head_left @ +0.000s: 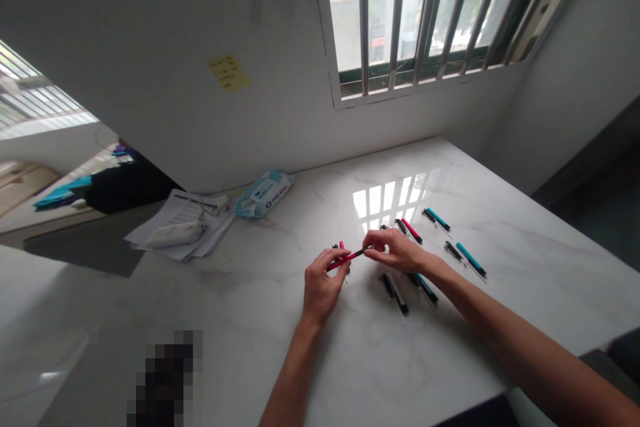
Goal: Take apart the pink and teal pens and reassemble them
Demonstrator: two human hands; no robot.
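A slim red-and-black plastic pen barrel (346, 260) is held just above the white marbled desk (240, 320), between the two bare hands and in front of the scattered pen pieces. The left hand (321, 283) has its grip closed around the red length, thumb on the near side and fingers on the far side; the right hand (400, 251) pinches at the black end with thumb and forefinger, though whether a separate small part sits in that grip is too small to tell. The step in hand looks like fine two-handed work at that black end, and I judge that the next move calls for a steady left hold, the right fingertips kept in line with the barrel and only light force. The barrel's long axis slants across the view, nearly level, its red end low and left, its black end pointing up and right towards the right fingertips. A second red piece (342, 245) shows just behind the left fingers. To the right lie teal-and-black barrels (471, 259), a red-and-black barrel (411, 230) and a white-and-black barrel (399, 293), with short black pieces (453, 251) beside them, mostly slanting down to the right.
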